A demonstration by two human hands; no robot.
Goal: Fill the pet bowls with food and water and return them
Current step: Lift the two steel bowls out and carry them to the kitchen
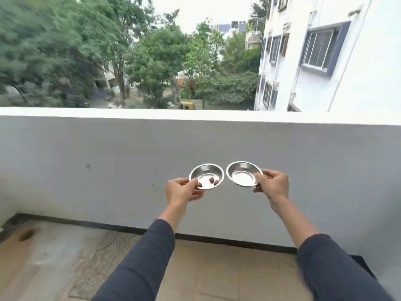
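Two small shiny steel bowls are held out in front of me in the air, side by side and nearly touching. My left hand point(184, 191) pinches the near rim of the left bowl point(207, 175), thumb on top. My right hand point(272, 186) grips the right edge of the right bowl point(242, 173), thumb over the rim. Both bowls tilt slightly toward me and look empty, showing only reflections. Both arms wear dark sleeves.
A white parapet wall point(130, 148) runs across just beyond the bowls, its top ledge point(195, 115) above hand height. Below is a tiled balcony floor point(206, 268) with a drain hole point(27, 234) at the left. Trees and a white building lie beyond.
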